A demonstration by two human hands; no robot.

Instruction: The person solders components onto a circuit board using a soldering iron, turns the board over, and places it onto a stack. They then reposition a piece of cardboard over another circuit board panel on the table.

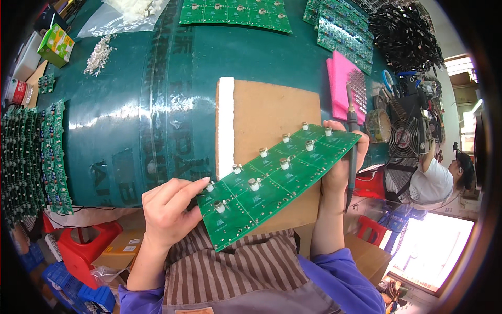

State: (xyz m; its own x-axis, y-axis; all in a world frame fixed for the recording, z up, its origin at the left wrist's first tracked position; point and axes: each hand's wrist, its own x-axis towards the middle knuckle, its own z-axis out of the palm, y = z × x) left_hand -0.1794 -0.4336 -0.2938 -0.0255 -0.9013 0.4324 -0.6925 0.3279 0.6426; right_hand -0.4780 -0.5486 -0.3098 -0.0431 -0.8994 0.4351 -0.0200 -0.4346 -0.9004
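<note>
A green circuit board panel (272, 180) is held tilted in front of me, its right end raised. Two rows of small white-and-silver cylindrical parts (254, 184) stand on it. My left hand (170, 209) pinches the panel's left corner, index fingertip against the cylindrical part there. At the far right end my right hand (342, 167) grips the panel from beneath, its fingers partly hidden behind it. A soldering iron (352, 152) with a dark handle runs across that hand, tip pointing away from me; it seems tucked between the fingers.
Below the panel lies a brown board (277, 102) with a white strip. Pink foam (339, 86), a fan (403, 137) and black cables (405, 34) are at right. More circuit boards (235, 14) lie at the back, others (55, 157) at left. A person (436, 178) sits at far right.
</note>
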